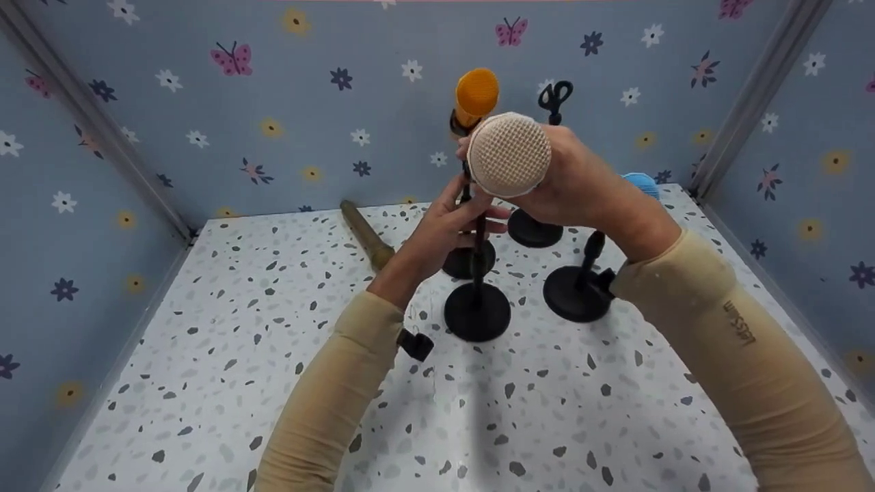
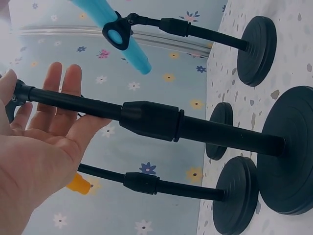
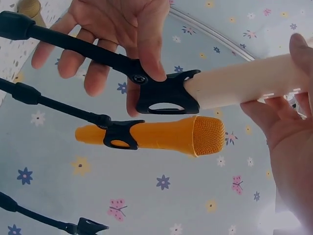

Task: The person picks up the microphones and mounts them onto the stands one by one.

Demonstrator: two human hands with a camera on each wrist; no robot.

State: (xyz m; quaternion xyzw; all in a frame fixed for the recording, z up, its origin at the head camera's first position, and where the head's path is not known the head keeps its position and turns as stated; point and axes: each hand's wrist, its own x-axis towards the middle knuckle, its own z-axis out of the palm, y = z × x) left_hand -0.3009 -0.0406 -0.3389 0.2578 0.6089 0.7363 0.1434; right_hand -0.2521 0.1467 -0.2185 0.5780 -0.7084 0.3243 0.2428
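My right hand (image 1: 581,178) grips a pale cream microphone (image 1: 510,155) by its body, mesh head toward the head camera. In the right wrist view, the microphone's lower end sits at the mouth of a black clip (image 3: 168,88) on top of a microphone stand (image 2: 151,120). My left hand (image 1: 437,229) pinches that clip at its joint, thumb (image 3: 151,54) on the near side and a finger behind it. The other left fingers spread behind the pole. The stand's round base (image 1: 477,313) rests on the table.
Just behind stands an orange microphone (image 1: 477,92) in its own clip. A blue microphone (image 2: 100,14) is held on a stand at right, and a bare clip (image 1: 555,99) tops another behind. An olive-brown microphone (image 1: 366,236) lies at the back left of the speckled table (image 1: 225,328). Patterned walls enclose it.
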